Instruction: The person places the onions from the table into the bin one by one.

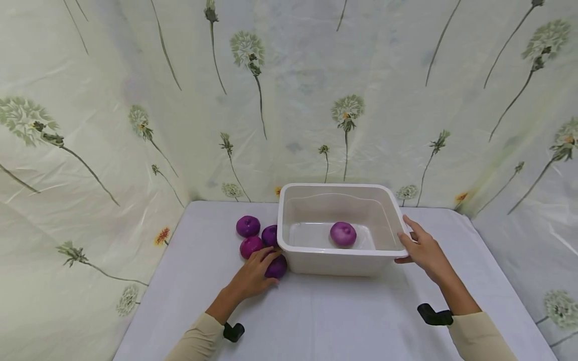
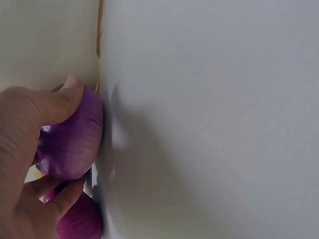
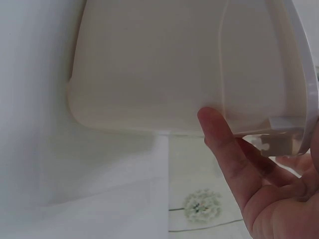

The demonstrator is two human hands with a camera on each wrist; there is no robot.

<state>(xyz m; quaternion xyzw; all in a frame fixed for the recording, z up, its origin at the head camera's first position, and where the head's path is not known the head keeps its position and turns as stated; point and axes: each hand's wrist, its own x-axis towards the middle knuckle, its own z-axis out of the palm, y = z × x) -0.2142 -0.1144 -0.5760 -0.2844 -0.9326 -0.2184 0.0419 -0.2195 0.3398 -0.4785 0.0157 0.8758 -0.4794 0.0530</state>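
Note:
A white plastic tub (image 1: 334,263) stands on the table with one red onion (image 1: 343,234) lying inside it. My right hand (image 1: 424,249) grips the tub's right rim; in the right wrist view a fingertip (image 3: 212,122) presses against the outer wall. Left of the tub, my left hand (image 1: 255,276) holds another red onion (image 1: 276,267) between thumb and fingers. This onion (image 2: 75,137) is beside the tub's wall in the left wrist view, low over the cloth. More onions cluster behind that hand: a pinkish one (image 1: 250,246), a dark one (image 1: 248,226) and one by the tub (image 1: 269,235).
A white cloth (image 1: 325,321) covers the table. Floral sheeting (image 1: 293,100) hangs behind it and along both sides. The tub's back is close to the table's far edge. Dark wrist-mounted devices (image 1: 434,315) sit on both forearms.

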